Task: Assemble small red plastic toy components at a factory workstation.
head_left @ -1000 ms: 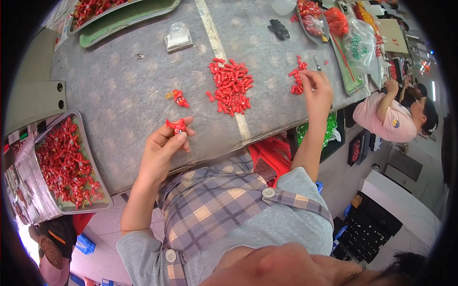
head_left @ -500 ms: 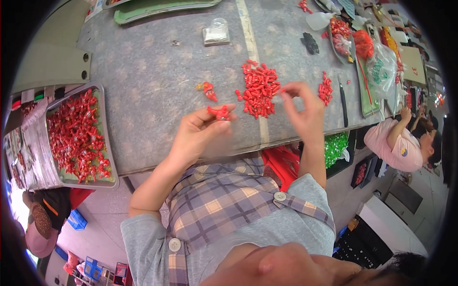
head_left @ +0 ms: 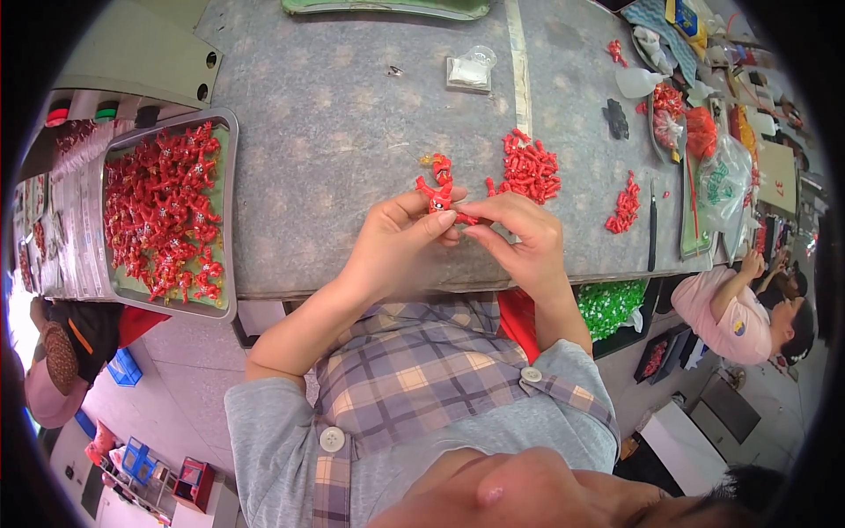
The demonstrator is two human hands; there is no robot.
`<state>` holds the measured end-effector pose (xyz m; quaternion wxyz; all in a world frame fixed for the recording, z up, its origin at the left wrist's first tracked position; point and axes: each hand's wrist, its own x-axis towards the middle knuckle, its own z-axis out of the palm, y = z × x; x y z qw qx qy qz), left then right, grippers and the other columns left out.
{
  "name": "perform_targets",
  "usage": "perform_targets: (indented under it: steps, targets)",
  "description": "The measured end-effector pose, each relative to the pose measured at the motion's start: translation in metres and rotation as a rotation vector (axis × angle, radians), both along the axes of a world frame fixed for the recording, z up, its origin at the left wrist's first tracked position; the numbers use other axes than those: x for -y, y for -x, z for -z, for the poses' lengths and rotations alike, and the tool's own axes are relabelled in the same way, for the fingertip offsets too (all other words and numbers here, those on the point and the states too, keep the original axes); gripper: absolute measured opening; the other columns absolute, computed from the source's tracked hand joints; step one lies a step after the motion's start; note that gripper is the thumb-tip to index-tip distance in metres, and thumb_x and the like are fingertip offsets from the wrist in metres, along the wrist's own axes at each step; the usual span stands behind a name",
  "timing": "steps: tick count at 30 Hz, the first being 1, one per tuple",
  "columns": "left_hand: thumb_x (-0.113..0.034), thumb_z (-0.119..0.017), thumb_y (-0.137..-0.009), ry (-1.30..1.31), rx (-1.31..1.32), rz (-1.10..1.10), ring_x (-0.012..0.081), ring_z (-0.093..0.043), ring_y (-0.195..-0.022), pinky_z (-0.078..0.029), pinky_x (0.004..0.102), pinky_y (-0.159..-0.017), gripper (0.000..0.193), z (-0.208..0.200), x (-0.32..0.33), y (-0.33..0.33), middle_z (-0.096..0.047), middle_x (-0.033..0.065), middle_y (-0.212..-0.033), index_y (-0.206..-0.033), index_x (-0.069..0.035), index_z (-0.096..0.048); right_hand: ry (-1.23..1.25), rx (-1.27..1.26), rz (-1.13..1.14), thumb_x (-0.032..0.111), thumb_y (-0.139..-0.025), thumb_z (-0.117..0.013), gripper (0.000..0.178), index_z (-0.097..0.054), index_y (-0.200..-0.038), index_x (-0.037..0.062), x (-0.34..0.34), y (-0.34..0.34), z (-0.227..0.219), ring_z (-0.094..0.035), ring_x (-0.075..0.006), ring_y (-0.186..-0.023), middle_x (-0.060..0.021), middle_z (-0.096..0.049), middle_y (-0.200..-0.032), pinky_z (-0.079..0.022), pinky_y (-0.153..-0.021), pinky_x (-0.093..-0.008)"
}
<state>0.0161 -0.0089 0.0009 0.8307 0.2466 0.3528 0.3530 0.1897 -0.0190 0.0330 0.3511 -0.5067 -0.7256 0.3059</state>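
Note:
Just above the table's near edge, my left hand (head_left: 392, 236) pinches a small red toy figure (head_left: 437, 201) between thumb and fingers. My right hand (head_left: 519, 231) meets it from the right, its thumb and forefinger closed on a small red piece (head_left: 467, 218) pressed against the figure's lower side. Fingers partly cover both parts. Right behind the figure lies a red piece with a yellow tip (head_left: 439, 167). A heap of small red pieces (head_left: 531, 172) lies beyond my right hand, with a smaller heap (head_left: 626, 208) farther right.
At the left stands a metal tray (head_left: 231, 231) full of red figures. A dark slim tool (head_left: 652, 231) lies at the right near a green tray (head_left: 695, 239) and a plastic bag (head_left: 727, 176). Farther back are a clear cup (head_left: 481, 56) and a black scrap (head_left: 616, 119). A person (head_left: 726, 319) sits at the right.
My right hand has come left from the red heap to my left hand, bringing a small red piece against the figure. The whole view has shifted, with the table scene farther right.

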Motion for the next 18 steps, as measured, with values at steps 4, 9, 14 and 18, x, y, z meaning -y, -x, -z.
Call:
perform_targets:
  steps: [4,9,14,18]
  targets:
    - [-0.013,-0.058,-0.087,0.059,0.007,0.052,0.0078,-0.057,-0.075,-0.047,0.0218,-0.068,0.032,-0.006,-0.006,0.006,-0.063,0.0033,-0.090,-0.115,0.001,-0.055,0.077,-0.029,-0.009,0.000,-0.067,-0.071,0.023,-0.067,-0.089,0.0021,-0.003,-0.001,0.000,-0.062,-0.0196,-0.073,-0.0089,-0.065,-0.080,-0.047,-0.064,-0.0281]
    - [-0.010,-0.056,-0.088,0.092,0.038,0.059,0.0074,-0.057,-0.073,-0.048,0.0215,-0.070,0.029,-0.004,-0.010,0.007,-0.063,0.0022,-0.087,-0.115,0.001,-0.056,0.141,-0.013,-0.056,-0.001,-0.068,-0.070,0.021,-0.067,-0.088,0.0024,-0.016,-0.005,-0.005,-0.062,-0.0190,-0.072,-0.0082,-0.065,-0.080,-0.047,-0.065,-0.0276]
    - [-0.015,-0.057,-0.088,0.018,-0.012,-0.065,0.0072,-0.057,-0.076,-0.047,0.0210,-0.069,0.031,0.001,-0.013,0.009,-0.062,0.0036,-0.095,-0.114,0.000,-0.056,-0.322,0.287,0.102,0.000,-0.074,-0.065,0.012,-0.067,-0.085,0.0040,-0.077,-0.021,-0.017,-0.059,-0.0184,-0.068,-0.0078,-0.063,-0.077,-0.046,-0.062,-0.0280]
    - [-0.019,-0.058,-0.088,-0.020,0.005,-0.048,0.0073,-0.056,-0.079,-0.048,0.0264,-0.074,0.029,0.005,-0.014,0.015,-0.060,0.0060,-0.109,-0.111,-0.001,-0.059,-0.611,0.535,0.076,0.008,-0.072,-0.067,0.008,-0.065,-0.080,0.0085,-0.124,-0.031,-0.002,-0.056,-0.0201,-0.068,-0.0035,-0.057,-0.072,-0.045,-0.059,-0.0307]
